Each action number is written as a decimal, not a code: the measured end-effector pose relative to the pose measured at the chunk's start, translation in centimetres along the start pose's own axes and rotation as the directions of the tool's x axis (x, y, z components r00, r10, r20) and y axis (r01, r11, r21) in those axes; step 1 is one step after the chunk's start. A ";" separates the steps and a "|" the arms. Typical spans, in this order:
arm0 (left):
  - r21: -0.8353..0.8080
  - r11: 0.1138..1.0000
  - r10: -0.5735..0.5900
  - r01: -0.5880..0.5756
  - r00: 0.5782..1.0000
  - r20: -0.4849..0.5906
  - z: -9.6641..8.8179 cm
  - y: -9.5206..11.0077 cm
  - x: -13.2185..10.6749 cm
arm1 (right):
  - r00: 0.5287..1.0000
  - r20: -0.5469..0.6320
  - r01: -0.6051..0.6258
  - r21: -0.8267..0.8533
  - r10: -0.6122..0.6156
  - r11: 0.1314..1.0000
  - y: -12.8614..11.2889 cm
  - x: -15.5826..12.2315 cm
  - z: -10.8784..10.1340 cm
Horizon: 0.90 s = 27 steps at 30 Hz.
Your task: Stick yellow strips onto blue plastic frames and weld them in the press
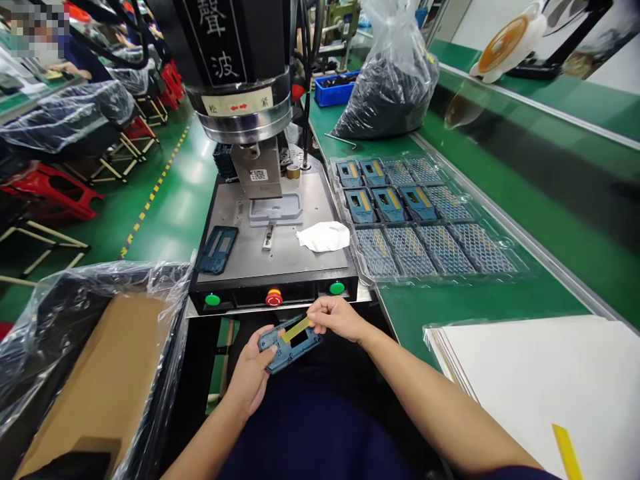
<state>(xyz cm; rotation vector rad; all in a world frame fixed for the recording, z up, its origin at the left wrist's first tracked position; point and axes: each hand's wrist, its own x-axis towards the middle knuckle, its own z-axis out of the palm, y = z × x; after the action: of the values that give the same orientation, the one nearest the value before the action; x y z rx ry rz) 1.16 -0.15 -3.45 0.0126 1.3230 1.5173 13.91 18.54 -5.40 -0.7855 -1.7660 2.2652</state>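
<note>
My left hand [253, 370] grips a dark blue plastic housing [287, 357] by its left end, thumb on top, just in front of the machine's edge. A yellow strip [296, 330] lies at a slant over the housing, beside its dark rectangular opening. With thumb and fingertips, my right hand [336, 319] pinches the upper right end of this strip. A similar dark blue housing [218, 249] rests on the left of the machine's metal plate [250, 257]. Whether the strip is stuck to the housing I cannot tell.
Overhead hangs the press head [257, 170], above a grey fixture [276, 208]. A white cloth [324, 236] lies beside it. Right stands a clear tray [373, 279] with several housings; white sheets [540, 373] are nearer. A lined box [100, 373] stands left. Green buttons [213, 300] flank a red button [274, 297].
</note>
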 end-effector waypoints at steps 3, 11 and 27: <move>-0.004 1.000 0.008 -0.008 1.000 -0.007 0.3 -0.1 0.1 | 0.999 -0.038 -0.006 -0.021 0.005 1.000 0.1 0.0 0.1; -0.003 1.000 -0.014 0.014 0.998 -0.065 0.3 0.0 0.2 | 1.000 -0.014 0.001 -0.070 -0.002 0.998 0.4 0.0 0.6; 0.056 0.998 0.026 -0.017 0.988 -0.154 0.7 0.1 0.1 | 0.992 -0.011 0.118 -0.230 -0.124 0.966 0.5 -0.3 0.8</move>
<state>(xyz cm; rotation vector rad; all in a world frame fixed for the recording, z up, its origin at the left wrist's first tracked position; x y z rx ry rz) 1.52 0.45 -3.17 -0.0575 1.4913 1.5248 13.85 17.54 -5.68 -0.7188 -2.0289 1.9909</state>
